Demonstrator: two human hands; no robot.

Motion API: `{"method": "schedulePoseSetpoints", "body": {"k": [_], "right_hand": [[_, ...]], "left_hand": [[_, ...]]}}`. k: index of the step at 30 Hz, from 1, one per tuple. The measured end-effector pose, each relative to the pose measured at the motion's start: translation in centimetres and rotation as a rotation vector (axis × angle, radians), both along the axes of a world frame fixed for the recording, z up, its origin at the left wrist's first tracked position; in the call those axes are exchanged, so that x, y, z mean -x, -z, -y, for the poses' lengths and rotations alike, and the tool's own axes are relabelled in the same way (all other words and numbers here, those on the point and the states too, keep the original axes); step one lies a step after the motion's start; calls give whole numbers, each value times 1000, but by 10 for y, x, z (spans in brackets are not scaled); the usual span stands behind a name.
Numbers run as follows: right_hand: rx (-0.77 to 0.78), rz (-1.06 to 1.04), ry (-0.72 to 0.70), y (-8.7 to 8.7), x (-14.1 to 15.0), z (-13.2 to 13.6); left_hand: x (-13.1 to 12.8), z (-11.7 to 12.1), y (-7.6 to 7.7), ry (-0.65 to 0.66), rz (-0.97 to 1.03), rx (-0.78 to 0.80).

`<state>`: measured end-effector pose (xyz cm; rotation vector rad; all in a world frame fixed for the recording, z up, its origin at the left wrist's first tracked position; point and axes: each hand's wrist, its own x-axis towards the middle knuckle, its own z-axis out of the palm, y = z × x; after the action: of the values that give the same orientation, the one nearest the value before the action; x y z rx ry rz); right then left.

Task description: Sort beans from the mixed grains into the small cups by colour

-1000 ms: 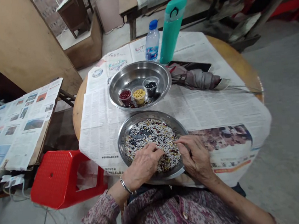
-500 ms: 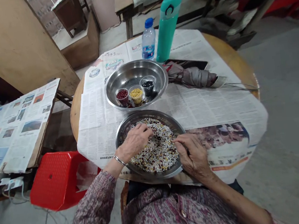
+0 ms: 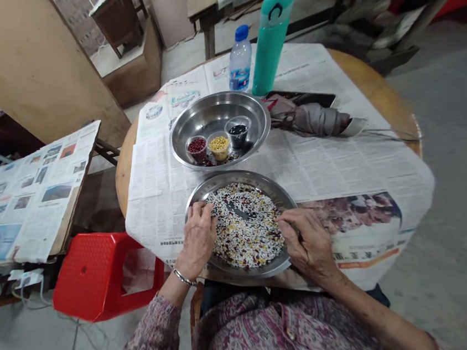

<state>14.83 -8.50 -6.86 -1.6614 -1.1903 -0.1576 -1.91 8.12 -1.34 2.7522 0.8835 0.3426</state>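
Note:
A metal basin (image 3: 283, 192) in front of me holds a loose layer of white grains (image 3: 244, 240) mixed with dark red, yellow and black beans. My left hand (image 3: 200, 231), with a bracelet at the wrist, lies over the basin's left rim. Its fingers are bent and a little apart, with nothing visible in them. On the right rim rests my right hand (image 3: 307, 239), thumb and forefinger pinched together over the grains; what they hold, if anything, is too small to make out. Behind stands a second metal basin (image 3: 194, 118) with cups of red beans (image 3: 197, 148), yellow beans (image 3: 218, 145) and black beans (image 3: 238, 131).
Newspaper (image 3: 147, 189) covers the round table. Beyond the second basin stand a water bottle (image 3: 240, 60) and a tall teal bottle (image 3: 272, 43). A folded grey umbrella (image 3: 315, 119) lies to the right beside a dark flat object (image 3: 317, 98). A red stool (image 3: 89, 273) stands at left.
My left hand has moved left from the middle of the grains to the rim. The grains lie differently, with a bare patch near the back. My right hand stays at the right rim.

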Motion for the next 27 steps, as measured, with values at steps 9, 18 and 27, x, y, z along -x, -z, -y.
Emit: {"method": "schedulePoseSetpoints", "body": {"k": [9, 18, 27], "right_hand": [[-9, 23, 10, 1, 0, -1], [-5, 28, 7, 0, 0, 0], [0, 30, 6, 3, -1, 0]], "left_hand": [[-39, -3, 5, 91, -35, 104], [-15, 44, -14, 253, -113, 222], [3, 57, -21, 398, -62, 259]]}}
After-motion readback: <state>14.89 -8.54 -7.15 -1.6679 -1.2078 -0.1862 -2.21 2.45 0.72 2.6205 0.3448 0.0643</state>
